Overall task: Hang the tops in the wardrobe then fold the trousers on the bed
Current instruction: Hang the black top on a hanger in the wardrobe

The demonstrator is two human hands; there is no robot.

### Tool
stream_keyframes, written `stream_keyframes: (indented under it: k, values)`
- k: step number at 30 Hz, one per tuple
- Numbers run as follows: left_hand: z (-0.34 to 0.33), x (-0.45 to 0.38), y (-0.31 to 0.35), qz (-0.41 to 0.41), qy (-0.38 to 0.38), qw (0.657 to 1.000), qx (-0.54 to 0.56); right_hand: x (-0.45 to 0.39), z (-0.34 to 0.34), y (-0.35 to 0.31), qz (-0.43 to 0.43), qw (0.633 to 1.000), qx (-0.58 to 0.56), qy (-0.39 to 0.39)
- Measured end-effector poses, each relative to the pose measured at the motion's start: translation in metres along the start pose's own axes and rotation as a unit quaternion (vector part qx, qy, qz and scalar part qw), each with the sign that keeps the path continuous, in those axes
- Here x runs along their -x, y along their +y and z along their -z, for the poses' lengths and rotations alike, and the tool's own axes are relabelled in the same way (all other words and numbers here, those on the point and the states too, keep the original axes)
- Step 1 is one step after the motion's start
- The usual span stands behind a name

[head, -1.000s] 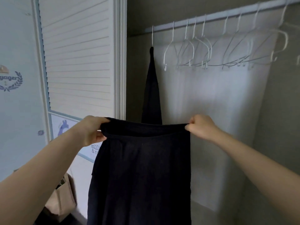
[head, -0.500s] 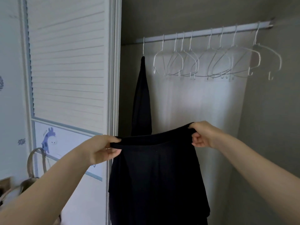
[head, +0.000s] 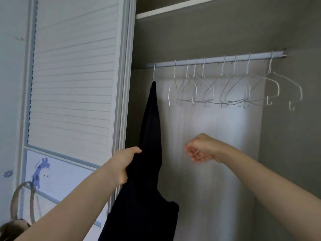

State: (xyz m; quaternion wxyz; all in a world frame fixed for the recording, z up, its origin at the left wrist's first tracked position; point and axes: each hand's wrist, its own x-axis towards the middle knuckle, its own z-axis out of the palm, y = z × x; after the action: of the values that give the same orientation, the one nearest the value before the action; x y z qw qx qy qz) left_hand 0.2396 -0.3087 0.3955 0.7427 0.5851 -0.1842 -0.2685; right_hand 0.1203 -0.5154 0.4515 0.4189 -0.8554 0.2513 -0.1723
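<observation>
My left hand [head: 121, 164] grips a black top [head: 144, 211] by one upper corner; the cloth hangs down from it at the lower centre. My right hand [head: 201, 148] is in the air to the right of the top, fingers loosely curled, holding nothing. Behind, another black garment [head: 152, 115] hangs on the leftmost hanger of the wardrobe rail [head: 218, 59]. Several empty white wire hangers [head: 231, 87] hang along the rail to the right.
The white louvred wardrobe door [head: 74, 73] stands at the left, with a giraffe sticker on its lower panel. A beige bag with looped handles [head: 20, 206] sits at the bottom left. The wardrobe's grey side wall [head: 291, 153] closes the right.
My right hand has let go of the black top, which now hangs from my left hand alone. The view has tilted up towards the rail.
</observation>
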Motion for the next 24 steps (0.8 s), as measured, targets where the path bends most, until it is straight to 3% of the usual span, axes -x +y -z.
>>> stream_keyframes:
  k: [7,13,20,24]
  values:
    - [0.013,-0.039,0.014,-0.015,-0.011,0.995,-0.098,-0.074,0.030,-0.091,0.154,0.973,-0.114,0.129]
    - [0.020,-0.077,0.047,-0.097,-0.032,0.984,-0.149,-0.157,0.055,-0.166,0.219,0.949,-0.108,0.198]
    - [0.004,-0.110,0.065,-0.181,-0.015,0.959,-0.218,-0.240,0.066,-0.198,0.139,0.978,-0.081,0.133]
    - [0.003,-0.133,0.067,-0.190,0.020,0.953,-0.234,-0.284,0.062,-0.197,0.104,0.971,-0.195,0.087]
